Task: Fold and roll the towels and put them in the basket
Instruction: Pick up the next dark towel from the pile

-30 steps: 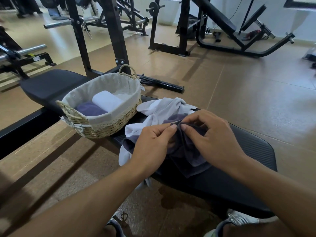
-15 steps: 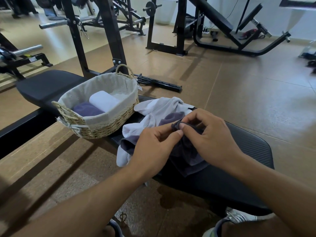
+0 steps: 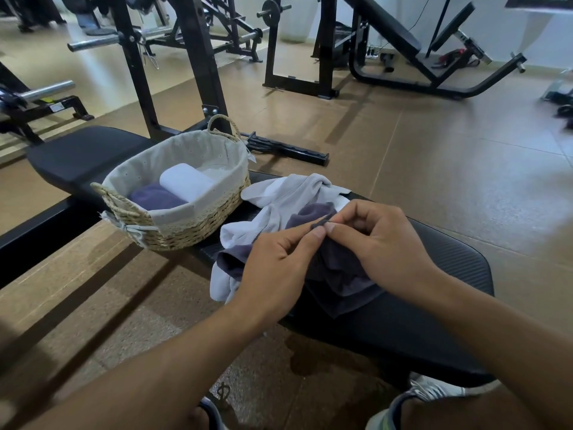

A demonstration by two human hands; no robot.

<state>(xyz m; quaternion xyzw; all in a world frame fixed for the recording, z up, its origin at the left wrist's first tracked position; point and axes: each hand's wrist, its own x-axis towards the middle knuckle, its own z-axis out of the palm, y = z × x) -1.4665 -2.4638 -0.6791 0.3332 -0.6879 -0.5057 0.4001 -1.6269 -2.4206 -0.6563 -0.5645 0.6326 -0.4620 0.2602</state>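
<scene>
Both hands point(image 3: 279, 268) point(image 3: 387, 246) still pinch dark towel's point(image 3: 341, 274) raised edge.

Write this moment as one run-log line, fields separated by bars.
stage: finding towel edge | hands: left hand and right hand pinch dark towel edge | basket: two rolls inside | white towel: unfolded on bench
</scene>
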